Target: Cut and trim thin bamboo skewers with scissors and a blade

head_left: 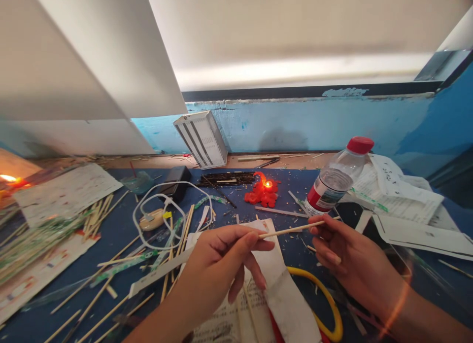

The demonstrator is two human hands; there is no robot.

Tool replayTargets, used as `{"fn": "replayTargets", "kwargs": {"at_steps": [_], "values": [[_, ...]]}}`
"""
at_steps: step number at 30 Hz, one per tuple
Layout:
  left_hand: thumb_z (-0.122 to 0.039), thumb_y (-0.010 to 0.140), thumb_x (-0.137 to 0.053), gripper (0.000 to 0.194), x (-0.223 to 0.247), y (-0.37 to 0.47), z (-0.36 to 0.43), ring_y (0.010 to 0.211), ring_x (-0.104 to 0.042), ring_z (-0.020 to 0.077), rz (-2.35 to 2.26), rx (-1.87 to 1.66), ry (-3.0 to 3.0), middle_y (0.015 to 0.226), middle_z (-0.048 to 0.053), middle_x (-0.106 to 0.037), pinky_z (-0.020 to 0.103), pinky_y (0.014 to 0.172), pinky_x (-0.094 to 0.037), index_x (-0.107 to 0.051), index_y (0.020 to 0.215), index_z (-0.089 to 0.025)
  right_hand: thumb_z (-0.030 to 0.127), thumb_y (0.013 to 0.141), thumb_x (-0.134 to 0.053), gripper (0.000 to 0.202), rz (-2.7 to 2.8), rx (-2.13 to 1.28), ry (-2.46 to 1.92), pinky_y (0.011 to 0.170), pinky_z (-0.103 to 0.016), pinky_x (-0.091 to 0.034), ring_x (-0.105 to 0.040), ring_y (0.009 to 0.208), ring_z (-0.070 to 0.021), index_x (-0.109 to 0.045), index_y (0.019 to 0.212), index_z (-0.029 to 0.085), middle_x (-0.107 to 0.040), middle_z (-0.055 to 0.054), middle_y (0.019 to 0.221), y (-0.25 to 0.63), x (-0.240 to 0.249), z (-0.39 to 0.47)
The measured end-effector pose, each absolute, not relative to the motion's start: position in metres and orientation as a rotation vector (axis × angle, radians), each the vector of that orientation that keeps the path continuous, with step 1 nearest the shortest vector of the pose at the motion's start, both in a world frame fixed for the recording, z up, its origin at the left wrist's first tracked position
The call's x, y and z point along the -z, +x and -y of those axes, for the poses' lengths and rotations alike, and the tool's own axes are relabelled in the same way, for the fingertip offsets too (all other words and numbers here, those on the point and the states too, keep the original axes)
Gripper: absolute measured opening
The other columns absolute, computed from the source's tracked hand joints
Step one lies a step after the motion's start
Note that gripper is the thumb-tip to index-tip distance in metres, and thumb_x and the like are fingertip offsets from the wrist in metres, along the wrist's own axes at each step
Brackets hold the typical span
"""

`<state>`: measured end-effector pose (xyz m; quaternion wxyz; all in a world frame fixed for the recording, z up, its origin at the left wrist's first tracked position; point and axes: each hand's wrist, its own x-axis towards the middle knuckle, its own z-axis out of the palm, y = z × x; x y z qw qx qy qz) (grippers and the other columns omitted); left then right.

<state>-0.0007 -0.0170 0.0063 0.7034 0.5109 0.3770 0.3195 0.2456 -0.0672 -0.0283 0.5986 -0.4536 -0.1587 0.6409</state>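
A thin wooden stick (290, 229) spans the gap between my two hands, nearly level. My left hand (225, 257) pinches its left end between thumb and fingers, the other fingers loosely curled. Its right end rests in the fingers of my right hand (343, 254), pinched near the fingertips. Beyond the stick, a lit red candle (263, 191) burns in a spread of melted wax on the blue tabletop. Beneath my hands lie printed paper sheets (275, 269), with a yellow ring-shaped handle (334, 308) beside them.
A water bottle with a red cap (332, 178) stands at the right beside crumpled papers (399, 190). Dark sticks (229, 178) lie behind the candle. A white box (203, 140) leans at the wall. Left are a white cable (138, 222), loose sticks (96, 303) and another flame (8, 178).
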Motion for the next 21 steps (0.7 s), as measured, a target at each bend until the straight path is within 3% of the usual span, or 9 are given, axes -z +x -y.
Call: {"fn": "replayTargets", "kwargs": {"at_steps": [4,9,11,16,21], "values": [[-0.044,0.094,-0.073,0.028,-0.009,-0.002,0.016,0.031,-0.046,0.0027,-0.914,-0.665,1.180,0.062,0.006,-0.078,0.011,0.032,-0.030,-0.083,0.092,-0.018,0.041,0.093,-0.075,0.025,0.386,-1.486,-1.075,0.041,-0.020,-0.035,-0.040,0.046,-0.0060,-0.080,0.090,0.017,-0.070,-0.003,0.078,0.245,0.029,0.069],[-0.046,0.094,-0.071,0.029,-0.010,-0.002,0.019,0.046,-0.065,0.0096,-0.844,-0.658,1.127,0.090,0.011,-0.085,0.013,0.032,-0.036,-0.077,0.088,-0.018,0.040,0.096,-0.072,0.026,0.377,-1.518,-1.061,0.037,-0.018,-0.028,-0.040,0.044,-0.0046,-0.079,0.087,0.017,-0.069,-0.002,0.077,0.247,0.031,0.067],[-0.047,0.095,-0.070,0.031,-0.010,-0.001,0.019,0.046,-0.065,0.0102,-0.870,-0.665,1.145,0.089,0.011,-0.084,0.014,0.033,-0.037,-0.076,0.090,-0.018,0.039,0.097,-0.071,0.026,0.385,-1.516,-1.055,0.037,-0.017,-0.028,-0.039,0.043,-0.0044,-0.080,0.088,0.017,-0.069,-0.002,0.076,0.247,0.031,0.065],[-0.046,0.093,-0.073,0.030,-0.014,-0.006,0.010,0.033,-0.044,0.0042,-1.163,-0.744,1.310,0.061,0.005,-0.078,0.014,0.035,-0.032,-0.079,0.090,-0.017,0.048,0.096,-0.071,0.028,0.575,-1.318,-1.173,0.047,-0.020,-0.045,-0.051,0.051,-0.0093,-0.082,0.102,0.023,-0.073,-0.004,0.082,0.247,0.031,0.072],[-0.044,0.082,-0.085,0.027,-0.020,-0.017,-0.003,0.034,-0.046,0.0059,-1.314,-0.929,1.329,0.053,0.001,-0.073,0.015,0.035,-0.033,-0.077,0.080,-0.017,0.040,0.104,-0.062,0.023,1.268,-0.989,-1.273,0.057,-0.027,-0.057,-0.067,0.066,-0.0181,-0.079,0.120,0.035,-0.079,-0.007,0.102,0.244,0.028,0.103]]}}
